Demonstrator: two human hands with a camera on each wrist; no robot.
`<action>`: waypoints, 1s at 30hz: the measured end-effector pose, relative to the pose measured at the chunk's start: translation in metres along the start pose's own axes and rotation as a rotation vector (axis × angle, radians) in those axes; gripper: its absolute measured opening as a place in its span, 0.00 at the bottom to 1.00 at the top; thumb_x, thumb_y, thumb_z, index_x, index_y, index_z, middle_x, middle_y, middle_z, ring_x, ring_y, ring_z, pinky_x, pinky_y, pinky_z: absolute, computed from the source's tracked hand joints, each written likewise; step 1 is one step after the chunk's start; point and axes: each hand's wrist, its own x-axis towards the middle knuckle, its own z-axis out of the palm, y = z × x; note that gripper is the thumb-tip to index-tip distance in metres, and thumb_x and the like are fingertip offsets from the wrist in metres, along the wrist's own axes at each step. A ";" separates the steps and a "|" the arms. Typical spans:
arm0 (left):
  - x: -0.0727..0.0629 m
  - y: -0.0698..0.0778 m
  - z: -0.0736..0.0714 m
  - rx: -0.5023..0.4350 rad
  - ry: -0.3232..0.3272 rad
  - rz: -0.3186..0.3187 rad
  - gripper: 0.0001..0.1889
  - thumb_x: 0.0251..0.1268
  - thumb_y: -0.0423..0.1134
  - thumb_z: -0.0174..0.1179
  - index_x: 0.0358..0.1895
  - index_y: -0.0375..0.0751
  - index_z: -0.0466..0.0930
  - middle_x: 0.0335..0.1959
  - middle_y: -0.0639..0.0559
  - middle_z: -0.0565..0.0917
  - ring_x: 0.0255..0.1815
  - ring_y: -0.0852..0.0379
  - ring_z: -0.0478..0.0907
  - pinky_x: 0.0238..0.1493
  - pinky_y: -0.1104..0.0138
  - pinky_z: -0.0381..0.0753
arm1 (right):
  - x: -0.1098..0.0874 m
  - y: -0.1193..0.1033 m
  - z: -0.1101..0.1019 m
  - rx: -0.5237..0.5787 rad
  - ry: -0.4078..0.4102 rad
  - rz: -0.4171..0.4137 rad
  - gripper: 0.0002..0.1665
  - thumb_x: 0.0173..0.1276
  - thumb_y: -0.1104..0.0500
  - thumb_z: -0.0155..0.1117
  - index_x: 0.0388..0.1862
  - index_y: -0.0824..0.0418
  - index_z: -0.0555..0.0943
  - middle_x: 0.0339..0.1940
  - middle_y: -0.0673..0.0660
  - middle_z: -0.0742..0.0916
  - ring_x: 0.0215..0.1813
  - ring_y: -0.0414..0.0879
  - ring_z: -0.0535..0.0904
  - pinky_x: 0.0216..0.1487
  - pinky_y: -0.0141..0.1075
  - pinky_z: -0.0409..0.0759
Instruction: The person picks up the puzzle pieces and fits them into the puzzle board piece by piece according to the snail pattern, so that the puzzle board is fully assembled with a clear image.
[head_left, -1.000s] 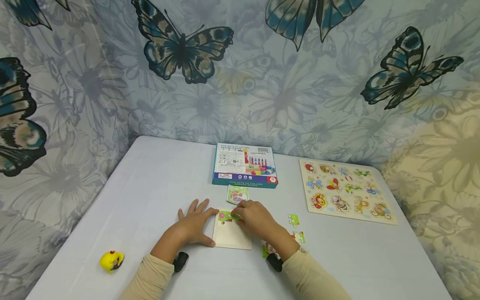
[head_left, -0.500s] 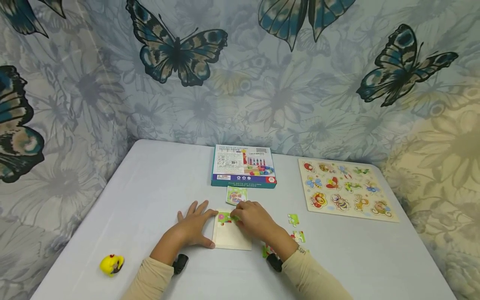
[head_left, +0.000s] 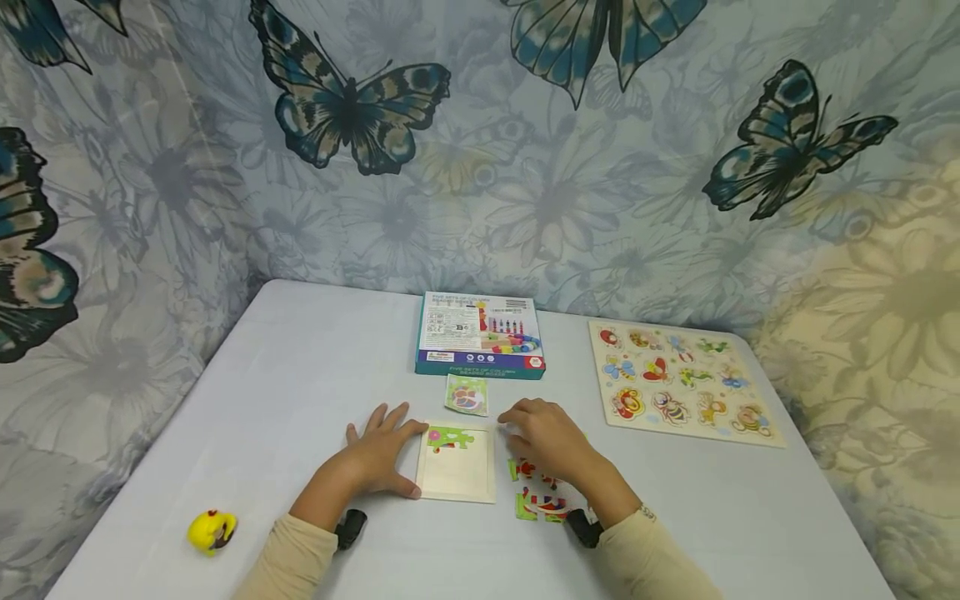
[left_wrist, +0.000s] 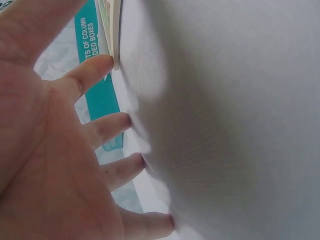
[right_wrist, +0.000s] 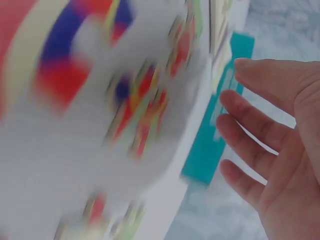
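Note:
A pale wooden puzzle tray point(head_left: 457, 477) lies flat on the white table, with joined green jigsaw pieces point(head_left: 452, 437) along its upper left. My left hand point(head_left: 375, 457) rests spread at its left side, thumb and index finger touching the edge. In the left wrist view, that hand's index fingertip point(left_wrist: 107, 62) meets the tray's corner. Right of the tray, my right hand point(head_left: 558, 446) hovers, its fingers loosely bent. Nothing shows between those fingers point(right_wrist: 250, 117) in the right wrist view. Loose red and green jigsaw pieces point(head_left: 528, 505) lie below this hand; the forearm partly hides them.
A small picture card point(head_left: 467, 395) lies behind the tray, before a teal-edged box point(head_left: 480, 337). At the right back is a wooden insect puzzle board point(head_left: 686, 383). A yellow toy point(head_left: 212, 532) stands at the left front. Patterned wall point(head_left: 555, 200) closes off the back.
My right hand has come off the jigsaw pieces in the tray and moved right, uncovering them and more loose pieces. My left hand keeps its place at the tray's edge.

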 end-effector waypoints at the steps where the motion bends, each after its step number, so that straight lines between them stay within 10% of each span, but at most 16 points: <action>1: 0.000 -0.001 0.000 -0.001 0.001 0.002 0.47 0.34 0.51 0.81 0.67 0.53 0.70 0.78 0.42 0.53 0.77 0.32 0.41 0.61 0.23 0.41 | -0.003 0.005 -0.002 0.003 0.004 0.013 0.16 0.61 0.57 0.71 0.49 0.55 0.85 0.48 0.51 0.86 0.52 0.48 0.80 0.58 0.47 0.77; 15: -0.002 -0.001 -0.003 0.000 -0.006 0.018 0.47 0.36 0.51 0.80 0.67 0.52 0.70 0.77 0.41 0.53 0.77 0.31 0.41 0.61 0.23 0.41 | -0.050 0.064 -0.010 -0.072 0.022 0.171 0.15 0.56 0.62 0.74 0.44 0.56 0.86 0.44 0.52 0.87 0.50 0.51 0.82 0.53 0.48 0.80; 30: -0.002 -0.003 -0.004 -0.002 -0.008 0.022 0.47 0.36 0.51 0.80 0.67 0.51 0.70 0.78 0.41 0.53 0.77 0.31 0.42 0.60 0.23 0.41 | -0.057 0.074 -0.005 -0.063 0.015 0.201 0.15 0.54 0.65 0.75 0.42 0.57 0.86 0.44 0.51 0.87 0.50 0.50 0.83 0.54 0.49 0.79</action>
